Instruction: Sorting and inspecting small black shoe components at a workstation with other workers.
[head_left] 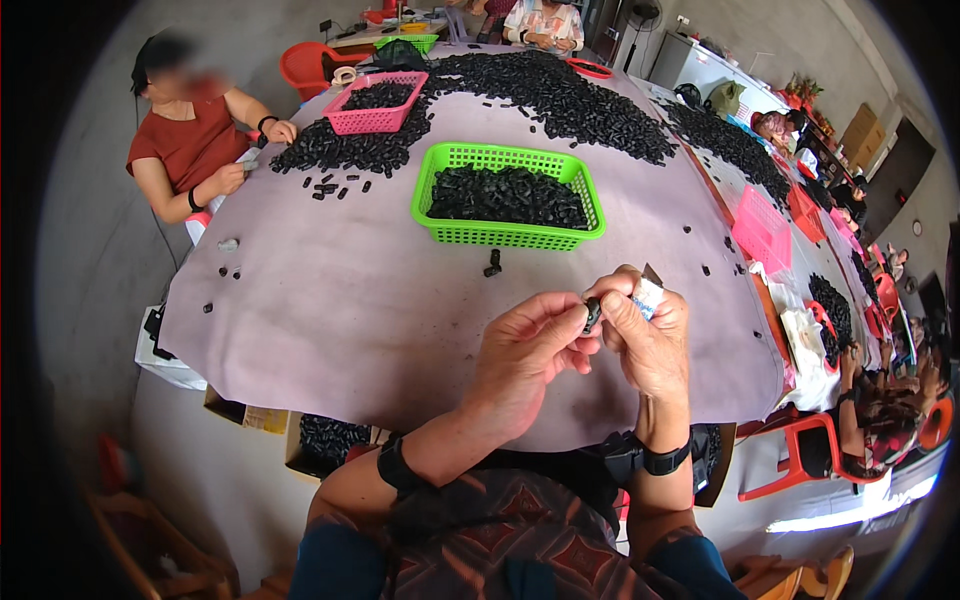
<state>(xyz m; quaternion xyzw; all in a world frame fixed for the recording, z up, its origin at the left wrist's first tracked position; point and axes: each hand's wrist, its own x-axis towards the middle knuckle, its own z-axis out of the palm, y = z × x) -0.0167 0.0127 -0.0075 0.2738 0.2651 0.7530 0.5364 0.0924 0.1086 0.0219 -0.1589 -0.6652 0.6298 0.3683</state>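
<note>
Above the near part of the cloth-covered table, my two hands meet. Between its thumb and fingertips, my left hand (528, 345) pinches a small black rounded part (592, 314). My right hand (648, 340) is closed around a small blade with a white wrapping (648, 296); a dark flat tip sticks up past the fingers. Its thumb is right beside the black part. Just beyond my hands stands a bright green slotted plastic basket (510, 238) heaped with black parts (505, 195). A couple of loose black parts (493, 263) lie in front of the basket.
A large pile of black parts (560, 95) spreads over the table's far side, with a pink basket (372, 120) at its left. A person in a red top (195, 145) sits at the left edge. Boxes of parts (325, 440) are below the near edge. More people work at right.
</note>
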